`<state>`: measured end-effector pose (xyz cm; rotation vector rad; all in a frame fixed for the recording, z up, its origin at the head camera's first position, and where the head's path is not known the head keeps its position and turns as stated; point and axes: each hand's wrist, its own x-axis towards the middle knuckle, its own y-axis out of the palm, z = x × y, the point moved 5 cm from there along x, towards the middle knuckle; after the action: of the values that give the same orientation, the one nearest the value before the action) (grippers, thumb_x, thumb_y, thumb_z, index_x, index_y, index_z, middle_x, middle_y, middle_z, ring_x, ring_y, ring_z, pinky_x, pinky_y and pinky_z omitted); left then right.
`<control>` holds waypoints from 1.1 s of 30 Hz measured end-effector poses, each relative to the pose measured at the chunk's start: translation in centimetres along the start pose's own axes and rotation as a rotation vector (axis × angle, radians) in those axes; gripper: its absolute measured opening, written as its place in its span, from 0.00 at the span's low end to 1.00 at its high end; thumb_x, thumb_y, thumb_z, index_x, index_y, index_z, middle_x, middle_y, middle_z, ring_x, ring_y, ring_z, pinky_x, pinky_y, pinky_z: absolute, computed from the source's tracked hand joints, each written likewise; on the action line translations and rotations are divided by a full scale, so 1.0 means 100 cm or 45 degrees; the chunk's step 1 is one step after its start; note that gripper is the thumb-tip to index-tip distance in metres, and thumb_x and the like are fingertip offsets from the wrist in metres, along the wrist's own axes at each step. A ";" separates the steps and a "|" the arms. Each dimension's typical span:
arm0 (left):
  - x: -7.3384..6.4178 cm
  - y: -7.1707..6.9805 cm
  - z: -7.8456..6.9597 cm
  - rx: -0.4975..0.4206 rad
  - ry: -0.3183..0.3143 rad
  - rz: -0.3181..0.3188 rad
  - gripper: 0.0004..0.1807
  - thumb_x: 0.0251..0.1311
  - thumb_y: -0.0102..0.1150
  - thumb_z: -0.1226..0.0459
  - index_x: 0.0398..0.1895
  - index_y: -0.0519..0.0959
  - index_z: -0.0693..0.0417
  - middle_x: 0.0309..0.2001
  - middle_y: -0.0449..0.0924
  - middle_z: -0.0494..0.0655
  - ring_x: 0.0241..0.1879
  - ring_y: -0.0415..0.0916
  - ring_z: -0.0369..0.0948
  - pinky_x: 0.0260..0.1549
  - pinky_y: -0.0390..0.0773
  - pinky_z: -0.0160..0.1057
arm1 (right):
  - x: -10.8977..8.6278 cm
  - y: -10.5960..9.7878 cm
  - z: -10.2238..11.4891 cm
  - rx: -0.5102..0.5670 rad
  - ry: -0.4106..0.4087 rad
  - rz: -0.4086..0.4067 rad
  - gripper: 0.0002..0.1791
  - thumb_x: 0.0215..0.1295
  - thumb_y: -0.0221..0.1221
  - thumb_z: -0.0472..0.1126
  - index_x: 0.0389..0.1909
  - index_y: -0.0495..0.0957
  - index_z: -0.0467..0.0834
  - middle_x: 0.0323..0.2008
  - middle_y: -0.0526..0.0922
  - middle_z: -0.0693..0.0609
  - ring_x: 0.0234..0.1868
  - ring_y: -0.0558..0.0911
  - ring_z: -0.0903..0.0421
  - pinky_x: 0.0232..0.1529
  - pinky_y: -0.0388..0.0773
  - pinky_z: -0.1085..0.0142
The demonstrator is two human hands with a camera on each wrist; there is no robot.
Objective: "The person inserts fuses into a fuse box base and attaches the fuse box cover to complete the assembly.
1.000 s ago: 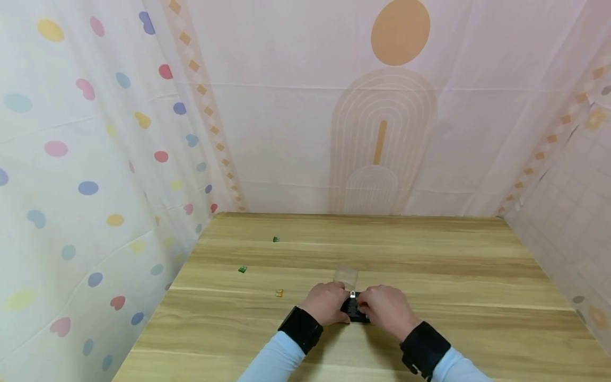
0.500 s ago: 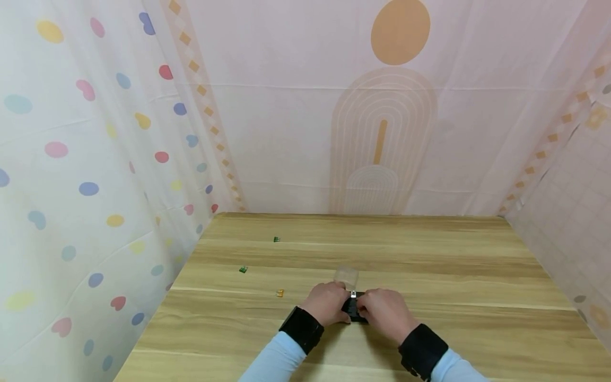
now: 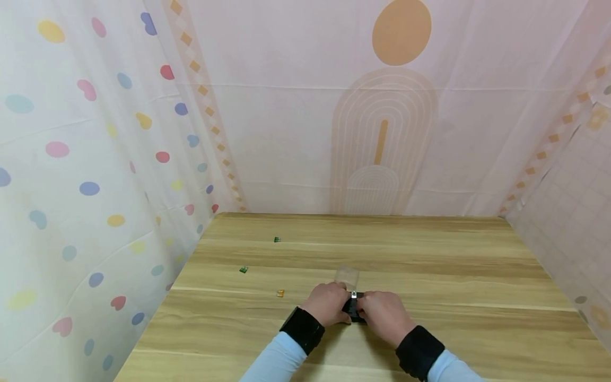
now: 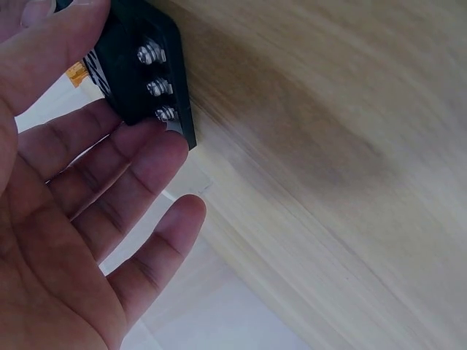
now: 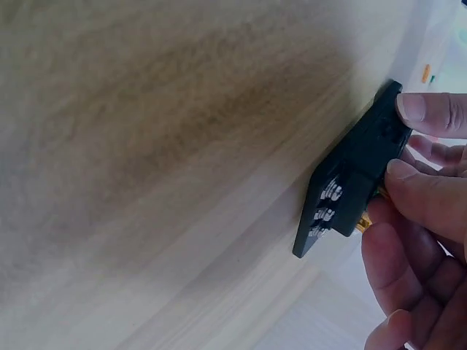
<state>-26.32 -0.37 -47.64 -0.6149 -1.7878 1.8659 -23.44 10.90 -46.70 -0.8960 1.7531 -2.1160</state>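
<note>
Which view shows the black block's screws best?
The left wrist view: its three screws appear largest and clearest. The right wrist view shows them smaller, at a slant; in the head view they can't be made out.

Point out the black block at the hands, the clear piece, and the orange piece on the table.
Black block [image 5: 355, 166]: right wrist view, on the middle of its body.
Clear piece [image 3: 347, 276]: head view, on its visible face.
Orange piece [image 3: 280, 293]: head view, on its middle.
</note>
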 end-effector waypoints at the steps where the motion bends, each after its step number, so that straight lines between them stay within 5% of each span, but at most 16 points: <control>1: 0.000 0.000 0.000 0.000 -0.001 0.002 0.21 0.44 0.78 0.46 0.37 0.85 0.46 0.32 0.77 0.37 0.32 0.75 0.35 0.31 0.76 0.35 | 0.000 0.000 0.000 -0.008 0.000 0.002 0.10 0.48 0.75 0.37 0.20 0.81 0.51 0.21 0.80 0.57 0.22 0.79 0.60 0.20 0.73 0.64; 17: 0.001 0.003 0.000 0.006 -0.002 0.005 0.21 0.43 0.78 0.46 0.36 0.85 0.46 0.32 0.77 0.37 0.33 0.75 0.34 0.31 0.76 0.35 | 0.001 -0.003 0.004 -0.087 -0.043 -0.002 0.14 0.50 0.72 0.37 0.14 0.78 0.50 0.18 0.74 0.56 0.18 0.75 0.59 0.17 0.70 0.63; 33: 0.001 -0.001 -0.001 -0.063 0.000 0.010 0.19 0.43 0.79 0.49 0.34 0.85 0.46 0.30 0.75 0.37 0.30 0.72 0.33 0.28 0.73 0.33 | 0.005 -0.004 0.002 0.001 -0.069 0.010 0.13 0.50 0.72 0.35 0.15 0.79 0.48 0.17 0.75 0.57 0.19 0.75 0.60 0.19 0.70 0.64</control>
<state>-26.32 -0.25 -47.59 -0.6410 -1.8389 1.8316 -23.63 10.59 -46.13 -0.9360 1.7263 -2.0678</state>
